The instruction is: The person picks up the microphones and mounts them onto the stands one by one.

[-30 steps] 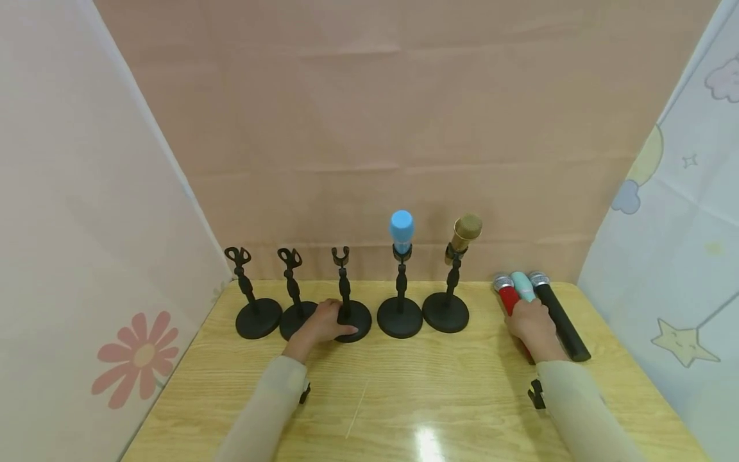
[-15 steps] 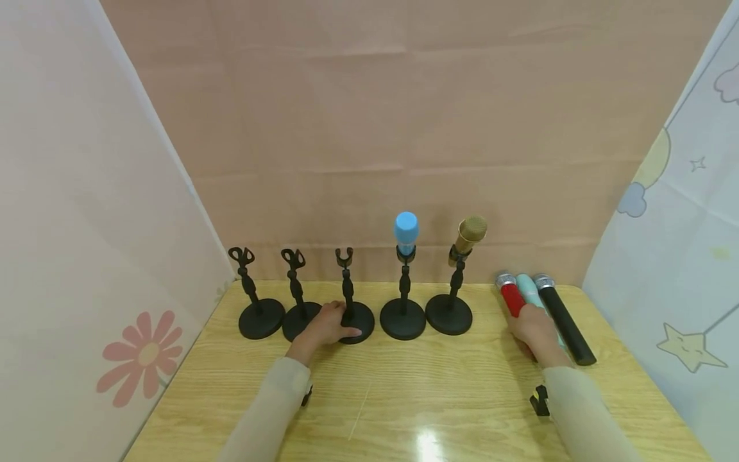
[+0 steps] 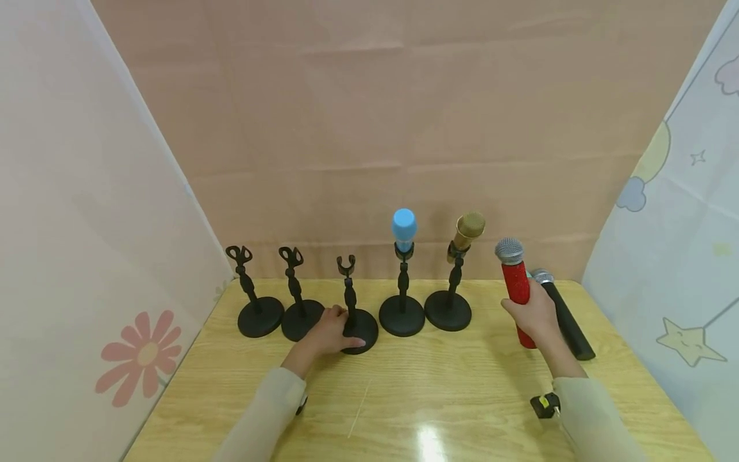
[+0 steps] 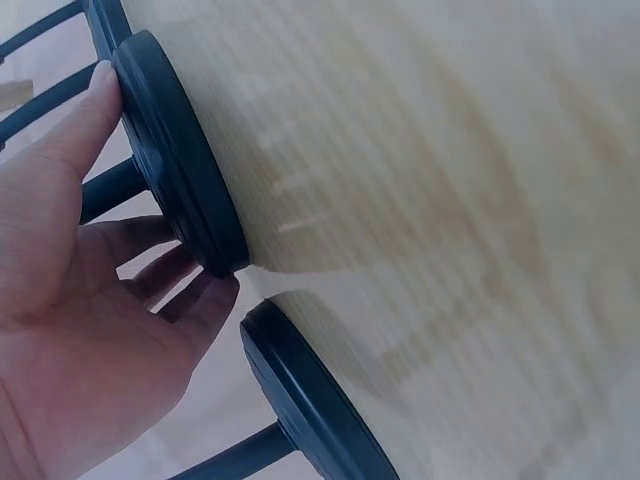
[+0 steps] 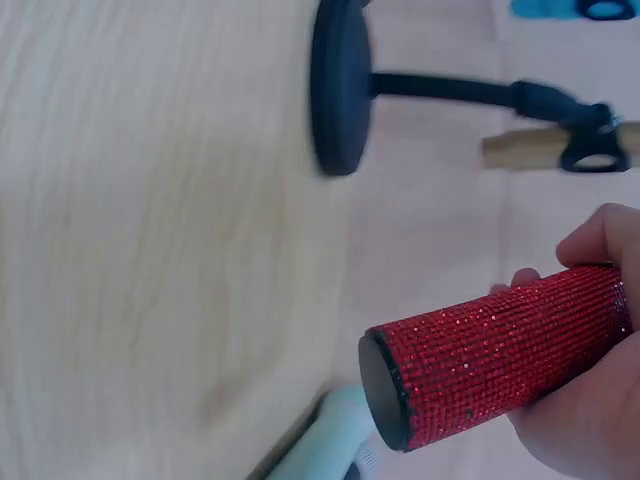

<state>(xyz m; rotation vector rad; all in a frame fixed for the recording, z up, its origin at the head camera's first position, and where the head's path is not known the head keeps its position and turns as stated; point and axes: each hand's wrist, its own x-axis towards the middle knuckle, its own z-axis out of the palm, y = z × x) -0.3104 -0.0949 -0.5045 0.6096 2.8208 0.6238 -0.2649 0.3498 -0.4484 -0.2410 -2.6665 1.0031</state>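
My left hand (image 3: 328,330) grips the round base of a black microphone stand (image 3: 349,296), the middle one of the row, whose U-shaped clip holds nothing. In the left wrist view, thumb and fingers spread around the edge of that base (image 4: 185,160). Off to the right, my right hand (image 3: 535,314) holds a red microphone (image 3: 515,282) by its handle, silver head up and slightly tilted. Its glittery handle (image 5: 500,355) points its flat end at the right wrist camera. Just behind that hand lie a black microphone (image 3: 568,321) and a mostly hidden mint-green microphone (image 5: 325,440).
To the left are two more stands (image 3: 258,317) with looped clips. Right of the gripped stand, one stand bears a blue microphone (image 3: 404,226) and another a gold microphone (image 3: 469,228). A brown backdrop (image 3: 346,128) rises behind the wooden table (image 3: 439,378).
My right hand has raised the red microphone from beside the others and tipped its head upward. The stand in my left hand has shifted slightly toward me and to the right.
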